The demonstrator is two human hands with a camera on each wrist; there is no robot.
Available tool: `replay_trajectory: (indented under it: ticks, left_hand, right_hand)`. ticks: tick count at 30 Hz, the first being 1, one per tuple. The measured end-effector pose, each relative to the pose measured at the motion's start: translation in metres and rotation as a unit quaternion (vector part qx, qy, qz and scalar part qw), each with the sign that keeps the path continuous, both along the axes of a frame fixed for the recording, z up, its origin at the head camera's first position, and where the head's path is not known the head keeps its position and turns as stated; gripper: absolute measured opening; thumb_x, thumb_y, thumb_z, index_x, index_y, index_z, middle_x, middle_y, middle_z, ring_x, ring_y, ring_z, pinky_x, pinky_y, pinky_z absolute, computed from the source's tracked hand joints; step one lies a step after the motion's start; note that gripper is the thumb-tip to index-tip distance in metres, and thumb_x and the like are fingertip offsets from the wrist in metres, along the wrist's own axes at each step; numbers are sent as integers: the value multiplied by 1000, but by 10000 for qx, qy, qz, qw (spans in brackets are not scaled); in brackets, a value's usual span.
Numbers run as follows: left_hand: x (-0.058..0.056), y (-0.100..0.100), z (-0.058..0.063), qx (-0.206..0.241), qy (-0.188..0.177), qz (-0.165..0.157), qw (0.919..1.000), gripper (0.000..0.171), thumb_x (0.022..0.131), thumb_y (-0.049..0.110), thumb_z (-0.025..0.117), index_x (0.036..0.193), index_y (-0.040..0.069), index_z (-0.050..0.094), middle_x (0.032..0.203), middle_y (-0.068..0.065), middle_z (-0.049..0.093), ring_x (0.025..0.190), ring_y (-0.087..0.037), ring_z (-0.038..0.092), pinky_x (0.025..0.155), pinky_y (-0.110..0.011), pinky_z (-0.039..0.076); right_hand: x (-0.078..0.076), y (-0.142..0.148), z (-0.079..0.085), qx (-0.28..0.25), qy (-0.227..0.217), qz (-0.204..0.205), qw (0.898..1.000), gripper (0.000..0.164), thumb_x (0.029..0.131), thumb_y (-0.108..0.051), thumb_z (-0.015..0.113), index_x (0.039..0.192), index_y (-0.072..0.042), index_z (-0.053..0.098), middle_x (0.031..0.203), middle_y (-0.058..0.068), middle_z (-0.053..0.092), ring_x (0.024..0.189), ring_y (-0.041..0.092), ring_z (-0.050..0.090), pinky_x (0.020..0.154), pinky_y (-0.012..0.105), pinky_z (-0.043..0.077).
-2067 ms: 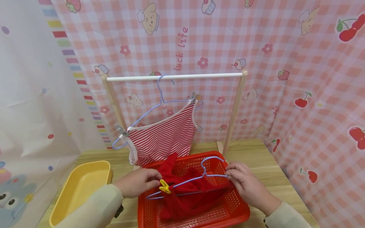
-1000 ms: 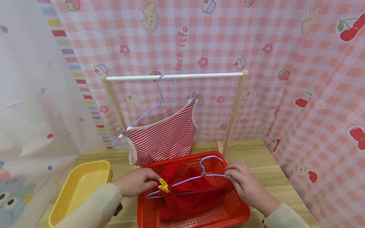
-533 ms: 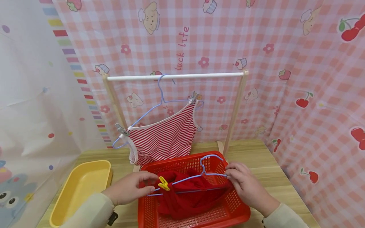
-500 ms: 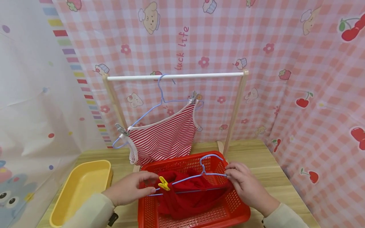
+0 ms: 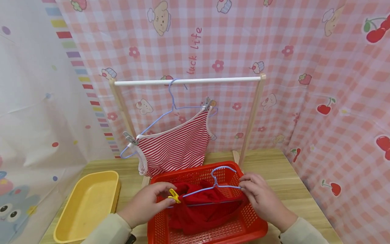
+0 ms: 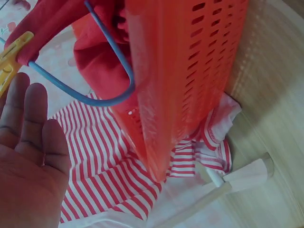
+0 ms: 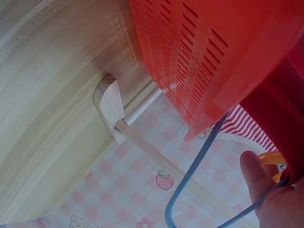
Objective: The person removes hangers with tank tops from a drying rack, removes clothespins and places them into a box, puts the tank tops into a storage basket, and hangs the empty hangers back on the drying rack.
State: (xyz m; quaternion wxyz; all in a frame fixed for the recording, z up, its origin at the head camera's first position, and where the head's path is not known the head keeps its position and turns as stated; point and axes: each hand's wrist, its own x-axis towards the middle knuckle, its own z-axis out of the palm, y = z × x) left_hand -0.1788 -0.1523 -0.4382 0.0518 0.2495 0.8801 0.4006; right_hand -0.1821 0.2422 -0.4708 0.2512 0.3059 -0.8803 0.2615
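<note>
Over the red basket (image 5: 159,220), I judge I am pegging the red garment (image 5: 201,218) to the blue hanger (image 5: 198,191): left hand (image 5: 146,205) pinching a yellow clip (image 5: 174,196), right hand (image 5: 265,200) gripping the hanger's end (second clip (image 7: 270,157) shows there). Next move probably calls for a firm bite before lifting. Garment sags into the basket; yellow tray (image 5: 88,210) left of it.

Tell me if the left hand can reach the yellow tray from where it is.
Probably yes: the yellow tray sits open-topped on the left hand side, with nothing visible blocking the way, though that hand is at the yellow clip.
</note>
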Motion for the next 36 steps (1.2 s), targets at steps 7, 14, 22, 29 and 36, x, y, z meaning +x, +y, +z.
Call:
replay_trajectory:
  ticks: [7, 14, 22, 29, 36]
  left_hand:
    - [2, 4, -6, 12, 52, 53, 10000, 14, 99, 26, 75, 111, 26, 68, 104, 12, 69, 99, -6, 71, 87, -25, 59]
    - [5, 2, -11, -60, 372, 216, 9991, 15, 99, 23, 75, 110, 28, 67, 103, 15, 67, 96, -3, 67, 88, -30, 59]
    - [8, 0, -15, 232, 486, 361, 9979, 20, 97, 16, 76, 113, 25, 67, 105, 11, 68, 92, -1, 67, 85, -24, 59]
    - [9, -7, -15, 235, 624, 600, 9960, 22, 97, 13, 75, 116, 19, 66, 108, 8, 70, 98, -6, 71, 85, -26, 61]
    - [9, -14, -17, 399, 621, 792, 9941, 24, 97, 10, 75, 116, 19, 65, 106, 8, 71, 98, -4, 71, 83, -25, 61]
  right_hand:
    - [4, 3, 2, -34, -357, -205, 9991, 29, 93, 1, 74, 106, -25, 73, 131, 2, 66, 125, 26, 56, 96, 52, 54]
    - [10, 9, 2, -252, -1026, -424, 9935, 61, 97, -7, 74, 153, -10, 51, 160, 16, 46, 142, 37, 46, 101, 49, 55]
    - [17, 23, -3, -1184, -2370, -43, 9643, 103, 95, -2, 75, 169, -12, 4, 166, 25, 33, 134, 58, 53, 73, 33, 66]
    - [18, 23, -4, -860, -2346, -529, 9668, 92, 95, -2, 75, 165, -2, 16, 138, 24, 65, 121, 47, 67, 76, 35, 65]
    - [19, 18, -13, -33, -1360, -966, 9860, 32, 92, 4, 74, 122, -6, 72, 111, 3, 77, 102, 23, 73, 89, 46, 62]
